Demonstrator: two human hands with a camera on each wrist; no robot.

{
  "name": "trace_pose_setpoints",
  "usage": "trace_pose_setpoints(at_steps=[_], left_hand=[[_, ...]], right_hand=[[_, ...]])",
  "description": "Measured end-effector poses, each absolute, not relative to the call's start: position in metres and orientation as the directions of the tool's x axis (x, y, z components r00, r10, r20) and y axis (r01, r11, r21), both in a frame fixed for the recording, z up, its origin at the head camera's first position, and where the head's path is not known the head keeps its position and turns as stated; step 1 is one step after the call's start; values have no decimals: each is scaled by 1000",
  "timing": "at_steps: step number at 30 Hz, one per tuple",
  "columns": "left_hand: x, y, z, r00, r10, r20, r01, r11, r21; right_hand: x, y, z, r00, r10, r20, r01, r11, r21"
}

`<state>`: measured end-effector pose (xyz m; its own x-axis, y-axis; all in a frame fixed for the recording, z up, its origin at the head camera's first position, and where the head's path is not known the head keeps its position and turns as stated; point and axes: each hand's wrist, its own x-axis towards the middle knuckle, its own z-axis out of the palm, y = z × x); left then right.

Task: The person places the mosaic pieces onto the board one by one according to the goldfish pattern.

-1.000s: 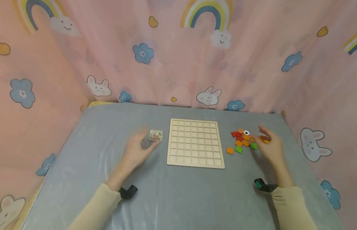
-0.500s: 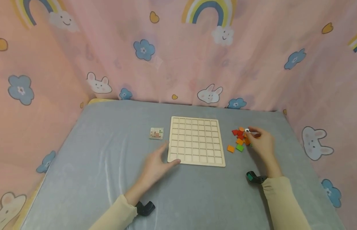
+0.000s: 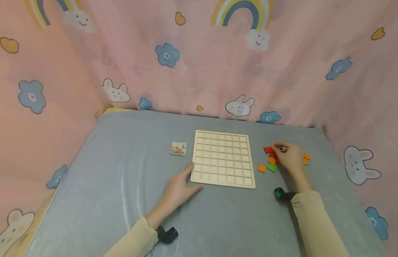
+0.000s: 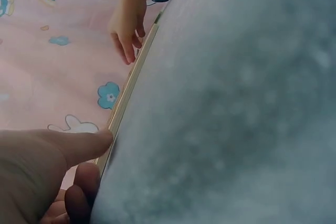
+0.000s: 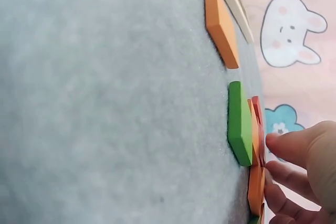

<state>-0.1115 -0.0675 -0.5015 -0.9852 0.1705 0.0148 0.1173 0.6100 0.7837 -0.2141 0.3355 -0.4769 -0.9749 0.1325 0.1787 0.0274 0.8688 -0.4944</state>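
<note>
A pale wooden board with a grid of square recesses lies flat on the table. My left hand is at its near left corner, fingers against the left edge and thumb at the front edge; in the left wrist view the thumb lies along the rim. My right hand reaches over a pile of small coloured tiles, fingertips at red tiles and orange ones. A gap shows between its thumb and fingers in the right wrist view, with no tile visibly held. A green tile and an orange tile lie nearby.
A small printed card with a grid picture lies left of the board. More orange tiles lie right of my right hand. A grey cloth covers the table, and a pink patterned curtain hangs behind it.
My left hand has moved from beside the card, right and nearer, to the board's corner. The right hand has moved left over the tile pile, with its thumb and fingers closer together.
</note>
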Motion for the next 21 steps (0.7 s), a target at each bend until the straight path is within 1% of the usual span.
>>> trace_pose_setpoints(at_steps=[5,10,17,21], left_hand=[[-112,-67,-504,-984,174,40,141,616,775],[-112,-66,-502,-983,174,49,150,629,763],[-112,-65,-500,-982,180,54,160,653,740],[-112,-65,-500,-981,181,64,167,645,745]], right_hand=[[-220,333,-479,-978,140,153,60,896,-440],[-225,333,-478,-979,163,121,95,895,-436],[-226,337,-474,-980,146,138,77,906,-416],[-226,337,-474,-980,164,115,102,903,-416]])
